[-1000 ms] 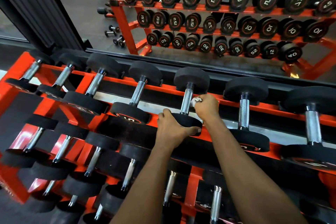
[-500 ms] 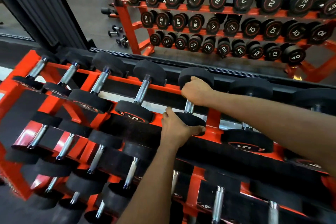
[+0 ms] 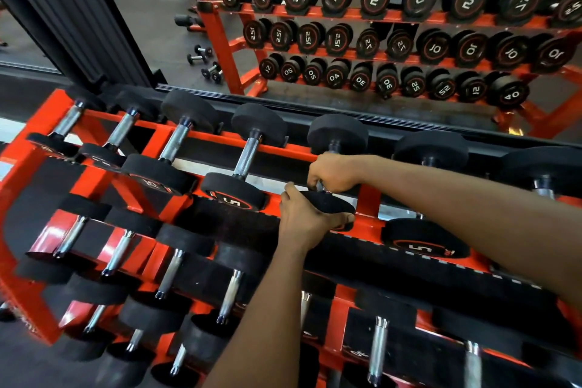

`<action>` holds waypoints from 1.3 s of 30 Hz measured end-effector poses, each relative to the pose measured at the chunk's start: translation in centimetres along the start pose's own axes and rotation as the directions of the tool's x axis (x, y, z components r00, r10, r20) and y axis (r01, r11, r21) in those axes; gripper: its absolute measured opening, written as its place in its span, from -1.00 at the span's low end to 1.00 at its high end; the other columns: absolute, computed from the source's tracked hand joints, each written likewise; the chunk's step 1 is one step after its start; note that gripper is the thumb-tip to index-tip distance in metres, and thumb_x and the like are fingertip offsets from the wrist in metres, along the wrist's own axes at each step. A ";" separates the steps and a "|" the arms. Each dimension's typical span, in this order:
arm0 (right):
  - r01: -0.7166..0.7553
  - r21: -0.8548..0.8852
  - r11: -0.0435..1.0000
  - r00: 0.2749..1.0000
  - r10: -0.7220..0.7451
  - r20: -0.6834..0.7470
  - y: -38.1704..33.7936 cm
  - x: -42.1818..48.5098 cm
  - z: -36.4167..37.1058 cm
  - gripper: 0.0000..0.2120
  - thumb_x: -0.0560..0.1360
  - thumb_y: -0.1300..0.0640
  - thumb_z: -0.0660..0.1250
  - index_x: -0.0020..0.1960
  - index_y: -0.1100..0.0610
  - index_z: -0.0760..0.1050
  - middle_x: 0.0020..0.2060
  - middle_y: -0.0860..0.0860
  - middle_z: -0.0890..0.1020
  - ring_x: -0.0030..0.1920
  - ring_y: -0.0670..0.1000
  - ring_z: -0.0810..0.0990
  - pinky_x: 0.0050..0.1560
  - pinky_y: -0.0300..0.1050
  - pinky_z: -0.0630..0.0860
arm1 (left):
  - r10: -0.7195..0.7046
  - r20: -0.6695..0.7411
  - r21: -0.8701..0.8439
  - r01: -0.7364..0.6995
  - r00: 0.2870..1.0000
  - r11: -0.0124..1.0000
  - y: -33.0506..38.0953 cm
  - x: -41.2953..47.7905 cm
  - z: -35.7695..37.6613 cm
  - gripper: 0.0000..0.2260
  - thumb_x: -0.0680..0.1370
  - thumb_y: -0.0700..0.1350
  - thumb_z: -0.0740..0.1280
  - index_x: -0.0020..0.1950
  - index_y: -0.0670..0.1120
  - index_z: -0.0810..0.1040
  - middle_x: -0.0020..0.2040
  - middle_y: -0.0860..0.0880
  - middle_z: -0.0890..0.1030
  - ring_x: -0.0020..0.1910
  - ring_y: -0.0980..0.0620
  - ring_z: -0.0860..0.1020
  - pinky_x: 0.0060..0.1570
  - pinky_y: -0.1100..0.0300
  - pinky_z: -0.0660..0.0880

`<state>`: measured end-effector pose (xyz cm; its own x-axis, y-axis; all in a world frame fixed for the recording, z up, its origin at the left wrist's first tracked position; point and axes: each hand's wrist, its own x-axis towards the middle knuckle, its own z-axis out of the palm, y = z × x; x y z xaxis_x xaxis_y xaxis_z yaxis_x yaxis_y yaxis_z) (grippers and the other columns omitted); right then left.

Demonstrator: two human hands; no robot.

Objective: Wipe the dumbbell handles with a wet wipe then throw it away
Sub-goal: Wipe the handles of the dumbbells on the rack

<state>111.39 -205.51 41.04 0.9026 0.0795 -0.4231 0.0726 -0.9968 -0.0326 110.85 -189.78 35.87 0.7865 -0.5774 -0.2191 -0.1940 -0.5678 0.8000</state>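
As we look down on the orange rack [image 3: 367, 201], it fills most of the view, its tiers loaded with black dumbbells that lie across the rails. Behind it a mirror [image 3: 176, 50] shows the same rack, with numbers on the weight ends. On the top tier, between two weights marked 5, lies the dumbbell [image 3: 338, 135] we are working on, its far head toward the mirror. Our left hand [image 3: 302, 220] grips its near head, thumb on top and fingers curled under the edge. Just beyond it, our right hand [image 3: 333, 173] is wrapped in a fist around the handle [image 3: 333, 146], so only a short piece of steel shows by the far head. Whether the wipe sits inside that fist we cannot tell.
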 end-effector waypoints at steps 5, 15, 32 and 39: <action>-0.150 -0.142 0.978 0.951 0.103 -0.293 1.7 -0.8 -0.5 -0.77 0.54 0.15 0.27 0.05 -0.03 0.67 -0.08 -0.11 0.70 -0.01 -0.04 0.62 0.21 -0.06 0.33 | 0.005 -0.003 -0.006 -0.005 1.000 1.000 -0.1 0.3 0.1 0.29 0.09 0.30 0.66 0.59 -0.14 0.04 0.50 -0.10 0.29 0.47 -0.10 0.29 0.40 -0.03 0.41; -0.119 -0.026 0.993 0.941 0.104 -0.321 0.4 -1.8 1.9 -0.62 0.48 0.30 0.23 0.15 -0.01 0.65 0.09 -0.13 0.68 0.19 -0.12 0.59 0.54 -0.02 -0.09 | -0.008 -0.034 -0.010 0.007 0.999 1.000 0.1 0.2 0.2 0.31 0.05 0.29 0.67 0.57 -0.17 0.06 0.46 -0.12 0.34 0.45 -0.12 0.34 0.39 -0.04 0.41; -0.159 0.925 0.345 0.404 0.877 -0.258 -5.8 -12.3 4.6 -0.77 0.37 0.39 0.24 -0.15 0.10 0.53 -0.27 0.04 0.61 -0.22 0.11 0.64 -0.20 0.08 0.64 | 0.110 0.112 0.329 -0.141 0.988 0.934 1.2 -1.3 -1.5 0.01 0.41 0.31 0.48 0.56 -0.25 0.08 0.52 -0.29 0.19 0.52 -0.29 0.16 0.49 -0.12 0.18; -0.111 0.986 0.125 0.316 0.945 -0.085 -8.9 -18.2 5.9 -0.75 0.33 0.30 0.30 -0.18 -0.02 0.62 -0.16 0.01 0.68 -0.10 0.04 0.67 0.01 0.09 0.64 | 0.348 0.020 0.154 -0.347 0.937 0.925 3.9 -4.5 -1.3 -0.62 0.59 -0.10 0.37 0.36 -0.21 0.43 0.41 -0.25 0.36 0.42 -0.25 0.29 0.43 -0.08 0.26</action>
<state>91.77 -198.11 43.70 0.3898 -0.9167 -0.0878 -0.5091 -0.1351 -0.8500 107.36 -188.62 40.72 0.6579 -0.7506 0.0613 -0.5423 -0.4157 0.7302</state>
